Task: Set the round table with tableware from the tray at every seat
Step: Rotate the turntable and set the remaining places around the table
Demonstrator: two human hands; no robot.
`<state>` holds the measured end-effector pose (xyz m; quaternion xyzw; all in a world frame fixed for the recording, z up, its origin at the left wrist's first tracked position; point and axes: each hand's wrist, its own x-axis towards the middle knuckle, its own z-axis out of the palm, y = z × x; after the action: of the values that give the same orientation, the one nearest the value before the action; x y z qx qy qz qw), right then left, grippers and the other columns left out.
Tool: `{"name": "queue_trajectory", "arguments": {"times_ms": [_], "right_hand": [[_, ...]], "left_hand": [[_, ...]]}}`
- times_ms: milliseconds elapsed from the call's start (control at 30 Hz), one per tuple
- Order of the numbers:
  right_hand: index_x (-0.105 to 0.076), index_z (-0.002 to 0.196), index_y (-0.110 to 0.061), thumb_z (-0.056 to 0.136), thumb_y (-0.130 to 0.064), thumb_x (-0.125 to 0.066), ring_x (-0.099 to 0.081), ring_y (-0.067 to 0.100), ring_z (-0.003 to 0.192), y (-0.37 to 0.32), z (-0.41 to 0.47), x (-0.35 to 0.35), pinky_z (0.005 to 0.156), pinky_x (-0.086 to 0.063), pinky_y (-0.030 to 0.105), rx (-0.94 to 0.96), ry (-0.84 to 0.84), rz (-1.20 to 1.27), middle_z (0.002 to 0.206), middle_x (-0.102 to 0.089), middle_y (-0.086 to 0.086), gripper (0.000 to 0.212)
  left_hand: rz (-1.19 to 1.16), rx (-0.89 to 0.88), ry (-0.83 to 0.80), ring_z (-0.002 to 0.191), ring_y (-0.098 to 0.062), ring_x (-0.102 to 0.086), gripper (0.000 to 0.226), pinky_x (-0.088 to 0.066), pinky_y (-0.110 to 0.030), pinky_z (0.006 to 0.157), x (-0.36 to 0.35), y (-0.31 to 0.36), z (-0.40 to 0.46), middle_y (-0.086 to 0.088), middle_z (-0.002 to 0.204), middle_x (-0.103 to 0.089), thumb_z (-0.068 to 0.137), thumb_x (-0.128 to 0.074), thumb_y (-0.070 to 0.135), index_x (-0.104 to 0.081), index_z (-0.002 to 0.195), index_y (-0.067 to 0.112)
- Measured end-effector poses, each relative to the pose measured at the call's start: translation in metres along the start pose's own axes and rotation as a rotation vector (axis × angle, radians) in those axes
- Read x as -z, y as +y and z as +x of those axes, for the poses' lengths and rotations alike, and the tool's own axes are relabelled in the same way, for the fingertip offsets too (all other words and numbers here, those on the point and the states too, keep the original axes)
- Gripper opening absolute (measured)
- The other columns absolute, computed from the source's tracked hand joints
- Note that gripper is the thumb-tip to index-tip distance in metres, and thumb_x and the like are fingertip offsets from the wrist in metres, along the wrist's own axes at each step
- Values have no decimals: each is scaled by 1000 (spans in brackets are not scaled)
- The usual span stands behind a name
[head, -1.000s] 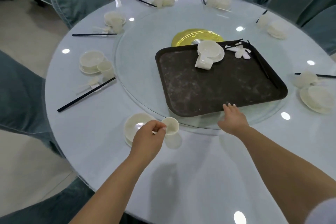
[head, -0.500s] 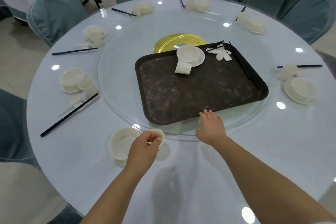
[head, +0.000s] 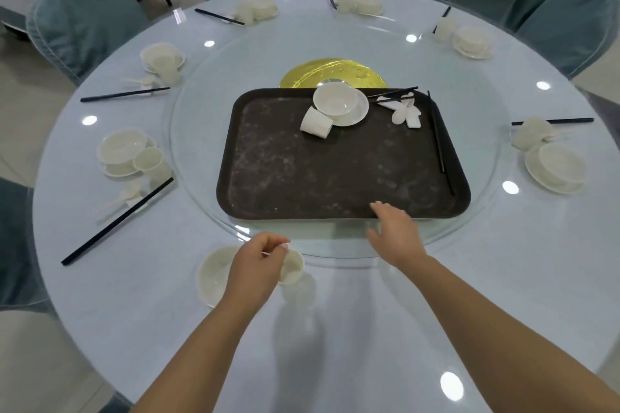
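Step in hand, by judgement: setting the cup [head: 292, 265] down at the near seat, just right of the bowl [head: 214, 273] already lying there.

To do it well:
- Lower straight down until the base meets the round table [head: 335, 329]; release only then.
- Keep it off the glass turntable [head: 479, 84], whose near edge runs just beyond the cup.
- Match the other seats: cup close beside bowl, as at the left setting [head: 129, 154].
- Leave room at this seat for spoon and chopsticks, not yet laid here.

Grip:
- Left hand [head: 256, 263] curled, thumb and fingertips pinching the cup at its rim. Cup upright, mouth showing; shadow below suggests it hangs a little clear of the table, not certain.
- Right hand [head: 394, 233] spread, fingers straight and loose, holding nothing. Fingertips at the near rim of the tray [head: 335, 161]; touching or just above, cannot tell.

Task's things: on the far part of the tray, one bowl on a plate [head: 339, 102], one tipped cup [head: 315, 123] touching it, spoons [head: 404, 111] in a small heap to the right, loose chopsticks [head: 437, 137] along the right side. Settings already laid at seats round the left, far and right of the table.
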<state>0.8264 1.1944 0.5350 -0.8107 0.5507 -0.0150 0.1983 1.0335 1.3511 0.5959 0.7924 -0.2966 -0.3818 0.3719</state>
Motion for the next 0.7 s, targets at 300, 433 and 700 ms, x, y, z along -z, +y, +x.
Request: {"name": "queue_trajectory", "arguments": {"times_ms": [300,433,700], "right_hand": [[-42,145,-14,99,-42,-46,-29,24,145,48,8,9,118,-24,44,-190,7,-91,152,-41,5,54],[-38,148,-18,100,-52,-36,-25,21,146,49,5,10,119,-23,43,-175,-78,-136,156,-35,2,60],[-15,156,-21,99,-60,-15,2,10,150,30,-18,-19,120,2,34,-36,-192,-166,164,-6,-5,69]], "left_hand": [[177,-34,-4,99,-11,-58,17,-50,-29,90,-2,15,44,10,107,-62,98,-53,29,-63,111,26],[271,-57,-43,101,-11,-53,21,-53,-33,92,-7,20,66,12,112,-55,98,-53,33,-60,117,29],[673,-211,-164,146,-22,-23,59,-22,-41,119,-34,22,119,-3,156,-34,96,-52,41,-36,148,17]]}}
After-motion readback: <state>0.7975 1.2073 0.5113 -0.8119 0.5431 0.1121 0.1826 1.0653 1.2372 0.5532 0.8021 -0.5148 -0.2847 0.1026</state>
